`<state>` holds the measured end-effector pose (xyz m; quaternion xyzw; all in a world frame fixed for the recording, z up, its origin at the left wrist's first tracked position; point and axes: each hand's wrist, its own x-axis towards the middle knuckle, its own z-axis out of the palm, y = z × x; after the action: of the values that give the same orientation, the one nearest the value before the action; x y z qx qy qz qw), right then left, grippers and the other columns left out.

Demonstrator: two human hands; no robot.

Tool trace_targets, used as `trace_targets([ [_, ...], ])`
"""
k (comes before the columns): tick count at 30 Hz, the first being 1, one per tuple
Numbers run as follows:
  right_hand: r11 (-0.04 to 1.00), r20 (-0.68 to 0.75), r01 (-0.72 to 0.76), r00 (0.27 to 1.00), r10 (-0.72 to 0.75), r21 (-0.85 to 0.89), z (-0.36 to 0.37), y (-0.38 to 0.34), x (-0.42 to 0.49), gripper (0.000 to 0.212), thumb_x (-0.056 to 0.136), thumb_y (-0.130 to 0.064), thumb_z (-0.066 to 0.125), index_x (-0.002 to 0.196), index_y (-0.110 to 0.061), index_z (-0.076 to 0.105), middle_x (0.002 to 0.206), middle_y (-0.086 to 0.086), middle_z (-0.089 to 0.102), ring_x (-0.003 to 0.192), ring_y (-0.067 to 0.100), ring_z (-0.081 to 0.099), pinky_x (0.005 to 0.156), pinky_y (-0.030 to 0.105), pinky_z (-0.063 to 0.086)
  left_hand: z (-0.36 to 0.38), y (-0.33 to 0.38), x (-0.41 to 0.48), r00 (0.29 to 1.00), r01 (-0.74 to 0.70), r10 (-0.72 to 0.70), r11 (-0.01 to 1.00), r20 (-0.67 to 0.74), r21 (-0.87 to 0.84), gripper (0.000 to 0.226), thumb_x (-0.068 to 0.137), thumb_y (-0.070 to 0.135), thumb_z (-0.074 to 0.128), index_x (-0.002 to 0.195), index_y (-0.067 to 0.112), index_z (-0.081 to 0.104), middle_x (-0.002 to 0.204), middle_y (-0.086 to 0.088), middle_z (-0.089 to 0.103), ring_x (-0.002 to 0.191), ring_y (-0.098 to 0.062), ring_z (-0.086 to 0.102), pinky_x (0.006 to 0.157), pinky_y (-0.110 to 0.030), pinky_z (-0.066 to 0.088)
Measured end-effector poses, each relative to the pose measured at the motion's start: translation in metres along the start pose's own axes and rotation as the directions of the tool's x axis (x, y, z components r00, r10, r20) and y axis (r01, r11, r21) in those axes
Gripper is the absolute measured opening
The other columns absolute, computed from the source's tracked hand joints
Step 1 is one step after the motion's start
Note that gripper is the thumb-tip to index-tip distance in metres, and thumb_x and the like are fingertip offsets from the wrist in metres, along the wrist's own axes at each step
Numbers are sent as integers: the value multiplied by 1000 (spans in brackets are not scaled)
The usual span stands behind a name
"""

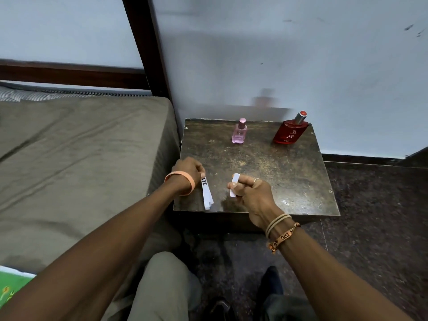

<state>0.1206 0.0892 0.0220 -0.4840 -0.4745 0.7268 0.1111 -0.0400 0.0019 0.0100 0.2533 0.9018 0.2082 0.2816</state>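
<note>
One knee (166, 281) in pale trousers is seen nearest, with a dark floor (370, 216) beside it. An orange wristband (179, 184) is worn on the left wrist, and cord bracelets (280, 230) are wound round the right. Over the front edge of a dark, worn table (266, 163), the left hand (188, 170) is curled closed at the top of a bundle of strips (207, 196). These are narrow white paper slips, marked with black print just below the fingers and fanned slightly at the lower end. That end hangs down by the table's near-left corner; whether it touches the tabletop cannot be told. Just to the right, a single strip (234, 185), white, short and unmarked, is pinched nearly upright between the thumb and forefinger of the right hand (253, 193), whose other fingers are folded in. The two sets of paper are held apart. Farther back on the table, a small pink bottle (239, 133) and a larger red bottle (290, 133) are stood near the wall (301, 66), well apart from each other.
</note>
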Motion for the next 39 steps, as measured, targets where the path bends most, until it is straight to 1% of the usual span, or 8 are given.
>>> trace_targets([
  [6,999,-36,-30,999,29,-20,-20,9,18,16,91,-2,63,105,-7,70,89,7,71,79,13,65,56,21,51,16,11,24,994,-110,111,987,-4,118,12,86,18,67,95,14,75,101,-7,73,95,-21,65,75,-20,41],
  [12,998,-124,-55,991,56,7,-31,20,28,20,86,3,68,106,-1,69,87,8,71,74,15,65,71,29,56,30,5,26,959,-213,244,955,-140,207,19,91,25,58,100,14,70,101,-11,65,96,-28,60,82,-34,45],
  [16,1000,-109,-1,994,-2,-20,-35,15,21,16,83,3,71,95,-8,69,77,6,71,68,14,66,76,36,56,51,30,-6,896,-419,409,908,-173,-21,18,88,32,62,93,17,70,89,-2,67,82,-15,58,75,-30,47],
  [19,996,-98,59,993,-65,-62,-39,10,15,18,78,-1,78,93,-8,70,77,9,73,72,18,67,79,38,57,68,56,-23,940,-325,342,878,-16,-352,16,81,31,73,92,19,72,84,1,71,76,-11,64,71,-26,53],
  [21,990,-117,90,988,-102,-105,-49,9,13,22,76,-3,80,95,-7,70,73,8,72,70,18,66,78,38,57,75,65,-23,944,-302,331,857,-4,-418,7,76,28,77,81,29,73,78,0,73,74,-16,68,73,-35,58],
  [24,989,-130,70,988,-87,-129,-70,6,7,31,76,-1,80,103,-9,66,74,8,75,73,21,72,76,39,60,82,75,-22,945,-290,328,854,12,-431,11,75,24,77,70,33,72,73,5,73,72,-15,71,73,-42,59],
  [34,999,-182,-28,983,24,-22,-114,15,4,26,77,7,74,96,-10,67,83,10,74,63,11,71,58,21,52,120,109,-9,964,-197,256,867,69,-457,5,82,9,72,85,12,74,77,-7,72,65,-14,64,59,-27,55],
  [39,995,-252,-44,968,20,-88,-119,21,27,23,76,4,75,90,-14,70,87,10,75,77,21,73,71,31,59,130,112,6,959,-245,278,904,48,-349,5,79,15,75,83,15,76,78,0,73,67,-10,65,70,-30,57],
])
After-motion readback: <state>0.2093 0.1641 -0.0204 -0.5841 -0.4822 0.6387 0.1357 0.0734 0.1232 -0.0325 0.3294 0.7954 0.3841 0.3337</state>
